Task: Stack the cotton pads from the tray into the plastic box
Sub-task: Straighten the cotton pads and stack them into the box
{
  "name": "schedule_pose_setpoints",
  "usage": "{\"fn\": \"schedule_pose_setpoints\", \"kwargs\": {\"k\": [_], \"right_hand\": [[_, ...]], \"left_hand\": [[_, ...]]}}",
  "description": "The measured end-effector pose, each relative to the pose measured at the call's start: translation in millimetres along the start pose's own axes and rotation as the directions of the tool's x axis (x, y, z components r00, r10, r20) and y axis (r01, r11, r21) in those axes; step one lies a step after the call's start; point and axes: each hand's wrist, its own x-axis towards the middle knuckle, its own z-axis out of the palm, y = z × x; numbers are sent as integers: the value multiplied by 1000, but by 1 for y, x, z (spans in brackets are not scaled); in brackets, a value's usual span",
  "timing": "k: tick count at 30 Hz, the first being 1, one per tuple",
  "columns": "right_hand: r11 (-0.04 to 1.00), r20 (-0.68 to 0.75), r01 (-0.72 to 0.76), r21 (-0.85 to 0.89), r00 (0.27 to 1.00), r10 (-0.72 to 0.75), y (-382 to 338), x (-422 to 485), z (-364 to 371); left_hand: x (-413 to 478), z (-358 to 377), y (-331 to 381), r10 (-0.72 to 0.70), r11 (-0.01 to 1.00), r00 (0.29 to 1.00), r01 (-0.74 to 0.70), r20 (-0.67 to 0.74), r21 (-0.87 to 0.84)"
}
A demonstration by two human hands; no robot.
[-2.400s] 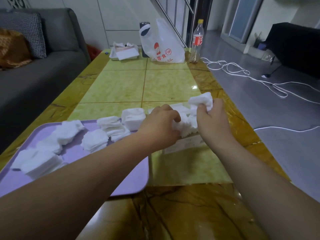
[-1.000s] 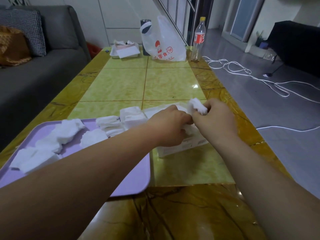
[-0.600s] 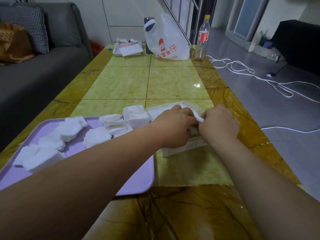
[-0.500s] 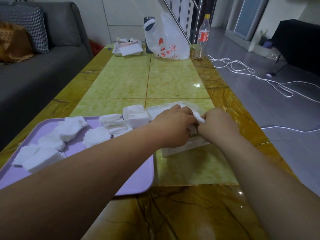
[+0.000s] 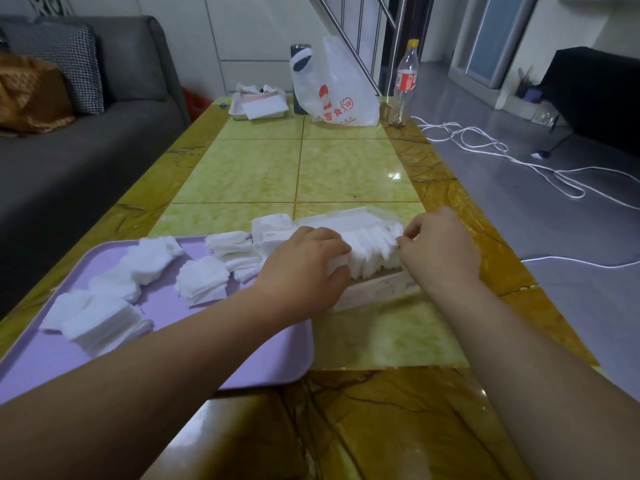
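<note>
— Where are the cotton pads (image 5: 372,245) now?
— Standing on edge in a row in the plastic box (image 5: 379,289), just right of the purple tray (image 5: 156,317). Loose piles (image 5: 202,280) lie on the tray.
— And your hands?
— My left hand (image 5: 301,268) curls round the row's left end. My right hand (image 5: 440,247) touches its right end with bent fingers; whether it pinches, I cannot tell.

On the bench (image 5: 346,168), a purple tray (image 5: 242,341) lies at the near left edge, with a plastic box (image 5: 377,289) just beside it. A plastic bag (image 5: 341,95) and a bottle (image 5: 405,81) stand at the far edge.
</note>
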Motion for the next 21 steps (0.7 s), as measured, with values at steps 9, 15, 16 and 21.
{"fn": "schedule_pose_setpoints", "kwargs": {"k": [9, 15, 16, 21], "right_hand": [[979, 141, 206, -4, 969, -203, -35, -21, -7], [981, 222, 176, 84, 956, -191, -30, -24, 8], [979, 229, 188, 80, 952, -202, -29, -25, 7], [983, 236, 185, -14, 956, -176, -30, -26, -2]], "left_hand": [[-7, -3, 8, -30, 1000, 1000, 30, 11, -3], [-14, -12, 0, -130, 991, 991, 130, 7, -26], [-14, -12, 0, -130, 991, 991, 131, 8, -21], [-18, -8, 2, -62, 997, 998, 62, -14, 50]]}}
